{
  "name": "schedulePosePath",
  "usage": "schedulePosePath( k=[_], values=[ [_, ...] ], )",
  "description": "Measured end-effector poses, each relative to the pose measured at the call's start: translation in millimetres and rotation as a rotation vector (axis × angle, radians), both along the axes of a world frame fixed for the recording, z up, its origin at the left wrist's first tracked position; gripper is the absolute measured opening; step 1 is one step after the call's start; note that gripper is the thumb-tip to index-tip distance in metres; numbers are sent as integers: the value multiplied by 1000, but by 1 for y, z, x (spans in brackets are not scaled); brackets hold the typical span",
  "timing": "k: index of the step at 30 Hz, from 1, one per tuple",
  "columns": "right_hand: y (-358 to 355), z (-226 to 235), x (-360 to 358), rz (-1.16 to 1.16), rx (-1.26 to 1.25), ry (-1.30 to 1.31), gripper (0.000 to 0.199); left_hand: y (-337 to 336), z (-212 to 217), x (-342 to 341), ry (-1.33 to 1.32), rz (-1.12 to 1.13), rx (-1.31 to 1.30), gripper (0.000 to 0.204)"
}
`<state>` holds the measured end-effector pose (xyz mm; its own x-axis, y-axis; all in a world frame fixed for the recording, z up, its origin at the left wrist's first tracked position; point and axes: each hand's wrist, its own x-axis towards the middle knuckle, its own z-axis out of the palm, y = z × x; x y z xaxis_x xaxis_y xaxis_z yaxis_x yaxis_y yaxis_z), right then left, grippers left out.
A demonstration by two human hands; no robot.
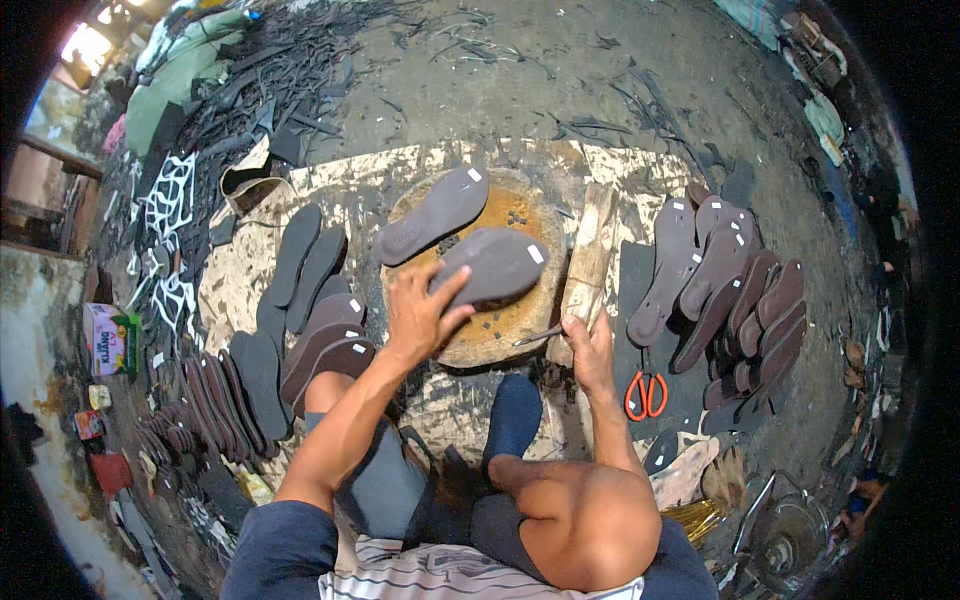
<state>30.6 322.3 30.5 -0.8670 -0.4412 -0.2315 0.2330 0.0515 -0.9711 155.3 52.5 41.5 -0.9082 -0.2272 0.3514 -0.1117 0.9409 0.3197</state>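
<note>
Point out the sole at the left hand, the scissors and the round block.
Sole (pixel 503 262): head view, middle of its visible face.
Scissors (pixel 646 373): head view, where the orange handles meet.
Round block (pixel 515 318): head view, bare part of its top.

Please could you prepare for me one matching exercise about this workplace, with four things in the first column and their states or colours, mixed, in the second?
Column one:
1. Left hand
2. Right hand
3. Scissors
4. Round wooden block

Column two:
A. Orange handles
B. Yellowish-brown top
C. Holding a thin tool
D. Holding a sole

Pairs: 1-D, 2-C, 3-A, 4-B
</note>
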Motion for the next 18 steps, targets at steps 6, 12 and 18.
schedulePosePath(
  k=[6, 12, 18],
  values=[
    [-7, 20, 2, 128, 151, 188, 51, 48, 0, 22, -12, -115, 157, 58],
    [-16, 19, 7, 209, 352, 253, 64, 96, -2, 5, -213, -144, 692, 30],
    [15, -3, 13, -6, -50, -23, 34, 73, 5, -28, -157, 219, 1068, 28]
  ],
)
